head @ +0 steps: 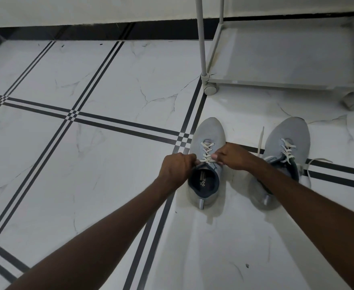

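Now both hands (205, 164) pinch the left shoe's (206, 164) laces (207, 152).

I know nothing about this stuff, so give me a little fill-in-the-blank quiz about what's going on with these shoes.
1. The left hand and right hand both pinch the white ____ of one grey shoe.
2. The second shoe, untied, lies to its ____.
3. Beyond the shoes stands a pale cart that rolls on ____.

Missing words: laces; right; wheels.
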The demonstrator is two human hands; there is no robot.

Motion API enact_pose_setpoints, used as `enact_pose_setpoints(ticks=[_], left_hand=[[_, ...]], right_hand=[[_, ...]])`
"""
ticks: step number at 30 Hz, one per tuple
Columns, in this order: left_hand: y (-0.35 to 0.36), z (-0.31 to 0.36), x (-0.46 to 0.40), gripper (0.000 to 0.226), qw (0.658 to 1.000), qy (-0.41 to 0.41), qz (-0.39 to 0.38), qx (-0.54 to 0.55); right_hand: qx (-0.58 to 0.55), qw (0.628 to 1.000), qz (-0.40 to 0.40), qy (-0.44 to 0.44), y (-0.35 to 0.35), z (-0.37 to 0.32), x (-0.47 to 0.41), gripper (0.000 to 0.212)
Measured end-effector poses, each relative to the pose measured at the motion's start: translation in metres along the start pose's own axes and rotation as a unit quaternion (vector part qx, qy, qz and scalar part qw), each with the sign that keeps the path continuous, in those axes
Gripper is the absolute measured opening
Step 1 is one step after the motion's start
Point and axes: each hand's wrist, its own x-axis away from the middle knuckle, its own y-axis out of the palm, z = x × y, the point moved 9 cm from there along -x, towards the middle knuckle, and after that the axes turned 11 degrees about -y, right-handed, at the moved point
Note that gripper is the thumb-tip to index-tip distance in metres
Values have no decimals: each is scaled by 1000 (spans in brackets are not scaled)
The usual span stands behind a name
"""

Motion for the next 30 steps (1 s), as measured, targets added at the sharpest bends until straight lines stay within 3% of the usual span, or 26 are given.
enact_pose_setpoints(ticks=[4,8,11,17,20,24,27,30], left_hand=[[14,-3,-5,35,999,1,-41,-3],[4,-12,-24,53,988,-18,-154,-11],[-30,-11,-52,48,981,-15,-194,-13],[-73,102,-75,24,973,51,-159,159],[-50,167,-66,24,962,99,-171,189],[-20,203,-52,39,954,130,-160,216],[-11,208,-47,27,957,144,-135,212],[-9,204,-51,14,962,117,-137,204]], right_hand=[[72,997,26,0,4,2,3,48],[168,984,-52,14,-2,-10,7,41],[198,976,-81,34,-31,-13,15,49],[273,956,98,51,-116,5,71,26],[186,964,164,101,-127,37,115,25],[37,972,168,158,-101,76,150,29],[-48,945,238,220,-91,103,170,37],[-86,934,227,261,-83,114,178,40]])
